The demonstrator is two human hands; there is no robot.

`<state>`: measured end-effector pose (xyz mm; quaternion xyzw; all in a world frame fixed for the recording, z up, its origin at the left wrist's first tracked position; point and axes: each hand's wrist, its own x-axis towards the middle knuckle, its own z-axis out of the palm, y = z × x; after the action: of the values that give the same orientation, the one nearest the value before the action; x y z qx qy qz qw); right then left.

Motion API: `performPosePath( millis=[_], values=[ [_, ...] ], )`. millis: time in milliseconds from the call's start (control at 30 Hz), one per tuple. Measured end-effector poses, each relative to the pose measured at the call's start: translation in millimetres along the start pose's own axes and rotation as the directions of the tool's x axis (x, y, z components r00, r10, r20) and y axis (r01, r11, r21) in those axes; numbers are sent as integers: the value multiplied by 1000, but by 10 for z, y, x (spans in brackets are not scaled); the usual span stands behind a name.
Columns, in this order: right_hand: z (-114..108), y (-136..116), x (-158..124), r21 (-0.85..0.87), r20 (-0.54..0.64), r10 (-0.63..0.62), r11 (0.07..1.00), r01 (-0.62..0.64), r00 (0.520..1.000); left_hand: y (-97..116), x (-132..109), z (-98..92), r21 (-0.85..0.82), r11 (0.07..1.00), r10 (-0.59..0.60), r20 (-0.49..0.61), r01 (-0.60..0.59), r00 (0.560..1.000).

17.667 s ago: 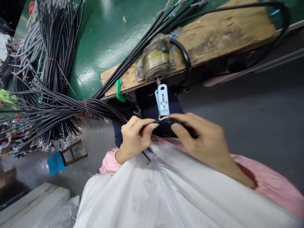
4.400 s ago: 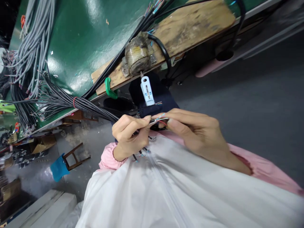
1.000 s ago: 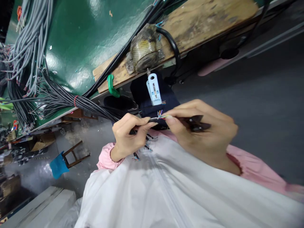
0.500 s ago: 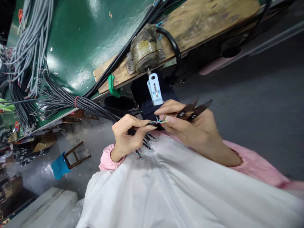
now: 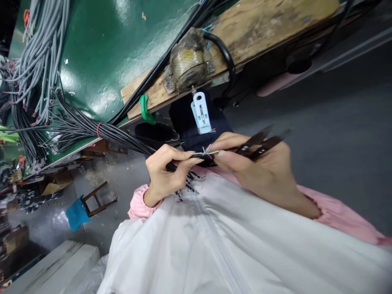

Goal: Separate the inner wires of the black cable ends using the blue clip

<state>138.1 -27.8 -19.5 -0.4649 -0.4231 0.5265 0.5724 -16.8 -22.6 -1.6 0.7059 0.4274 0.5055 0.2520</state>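
My left hand pinches a black multi-core cable between thumb and forefinger. Thin coloured wires fan out of its end. My right hand is closed around a dark two-bladed tool that resembles small snips, its pointed arms sticking out over the back of the hand. The right thumb and forefinger meet at the wire tips; whether they grip a wire is hard to tell. Below my left hand hang several black cable ends with coloured cores bared.
A light-blue clip projects from a motor-like device on a wooden board. A tied black cable bundle runs from the green table to my left hand. Grey cables lie far left. A blue stool stands on the floor.
My right hand has shifted slightly right with the dark tool, away from the cable end. The coloured wires now show more, fanned apart. The left hand has hardly moved.
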Motion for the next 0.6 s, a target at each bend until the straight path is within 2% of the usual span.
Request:
performPosePath(
  millis=[133,233,333,400,467,500,567,600],
  values=[
    [22,-52,-22,-167,-53,-241,959,230,969,-2,-9,5,38,998,-49,6,49,999],
    [57,-82,-45,-260,-77,-325,919,296,942,8,-8,12,85,994,-61,-3,61,998],
    [85,-71,-42,-239,-63,-334,920,310,941,25,5,19,43,998,-49,-31,50,998],
    [89,-49,-18,-159,-65,-253,958,241,965,33,15,20,10,999,-42,-41,43,998],
    [79,-31,11,28,-31,-47,998,48,998,35,23,16,3,999,-34,-37,34,999],
    [73,-27,24,144,23,78,986,-81,997,34,26,14,5,1000,-28,-33,28,999],
    [63,-31,37,332,179,258,893,-305,950,27,29,10,15,1000,-17,-23,17,1000],
    [62,-36,36,378,237,298,848,-370,925,22,29,10,20,1000,-9,-21,9,1000]
  ],
)
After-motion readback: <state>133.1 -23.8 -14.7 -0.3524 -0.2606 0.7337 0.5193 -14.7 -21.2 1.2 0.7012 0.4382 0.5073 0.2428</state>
